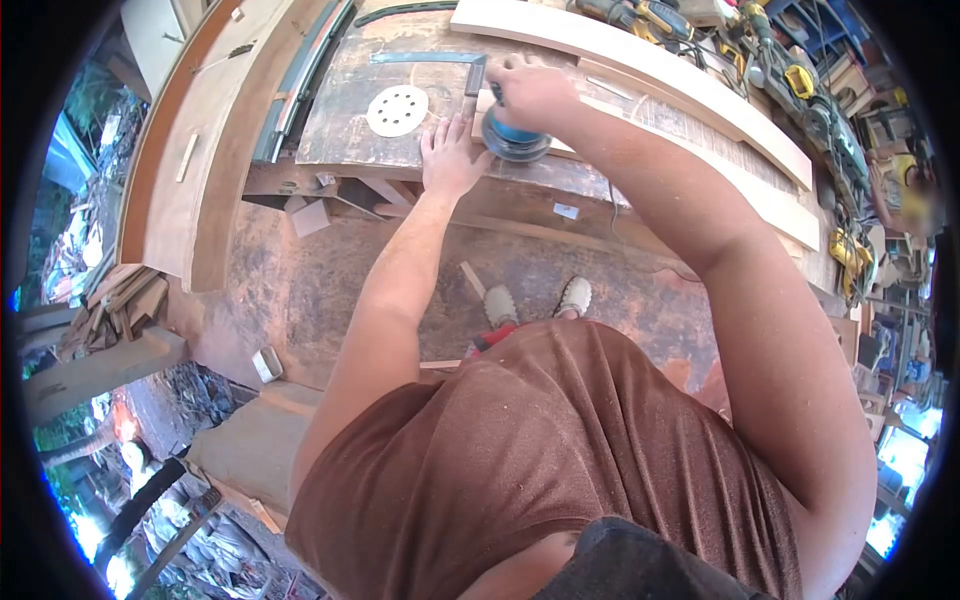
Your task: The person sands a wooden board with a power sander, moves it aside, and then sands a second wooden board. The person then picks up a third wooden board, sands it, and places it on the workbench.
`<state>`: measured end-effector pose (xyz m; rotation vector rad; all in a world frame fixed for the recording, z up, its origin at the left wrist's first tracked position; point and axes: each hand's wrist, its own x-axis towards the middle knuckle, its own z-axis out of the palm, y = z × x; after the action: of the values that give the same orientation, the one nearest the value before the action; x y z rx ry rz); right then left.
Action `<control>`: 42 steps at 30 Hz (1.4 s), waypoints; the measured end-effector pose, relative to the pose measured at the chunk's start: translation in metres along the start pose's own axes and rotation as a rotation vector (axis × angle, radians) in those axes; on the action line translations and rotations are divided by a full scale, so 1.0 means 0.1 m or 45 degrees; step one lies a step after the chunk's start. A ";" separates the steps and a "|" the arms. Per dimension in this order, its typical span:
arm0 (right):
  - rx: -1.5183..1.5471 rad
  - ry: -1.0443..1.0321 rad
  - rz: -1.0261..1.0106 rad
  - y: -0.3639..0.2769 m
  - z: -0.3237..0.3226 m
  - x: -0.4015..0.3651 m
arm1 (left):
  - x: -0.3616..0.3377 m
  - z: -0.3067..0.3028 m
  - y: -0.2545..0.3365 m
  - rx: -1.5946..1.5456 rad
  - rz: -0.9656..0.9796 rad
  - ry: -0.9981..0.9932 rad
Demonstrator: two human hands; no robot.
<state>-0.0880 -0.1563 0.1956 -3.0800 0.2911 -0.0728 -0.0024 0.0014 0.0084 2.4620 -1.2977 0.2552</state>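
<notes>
My right hand (533,95) is wrapped over the top of a blue round power sander (517,138) near the front edge of the worn wooden workbench (345,125). Just left of the sander, my left hand (452,160) lies with its fingers spread at the bench's front edge. A pale sanding disc (397,110) with several holes rests on the bench to the left of that hand. Beyond both hands lies a metal square (425,58) with a dark stock. A pale piece of wood shows partly beside the sander; my right hand and the sander hide some of it.
Long pale boards (650,60) run across the bench toward the right. Several yellow and black power tools (800,80) lie along the far right side. A long wooden panel (185,160) stands at the left. Wood scraps (125,305) are piled at the lower left. Another person shows at the far right.
</notes>
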 end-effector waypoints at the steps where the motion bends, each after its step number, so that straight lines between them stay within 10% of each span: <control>1: 0.000 0.000 0.001 -0.11 -0.05 0.05 | 0.00 -0.01 -0.01 0.025 0.003 -0.010; 26: -0.085 -0.074 0.640 1.06 -0.18 -0.94 | 0.28 0.08 -0.05 -0.604 -0.322 0.044; 33: -0.150 -0.047 0.888 1.72 -0.18 -1.57 | 0.76 0.09 0.69 -0.098 0.177 -0.197; 42: -0.141 0.028 1.149 2.42 -0.13 -2.15 | 0.80 0.24 1.40 -0.060 0.144 -0.353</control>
<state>-0.3450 -0.3534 0.1872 -2.7225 1.6569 -0.0522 -0.0723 -0.1414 0.0421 2.4522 -1.5375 -0.0929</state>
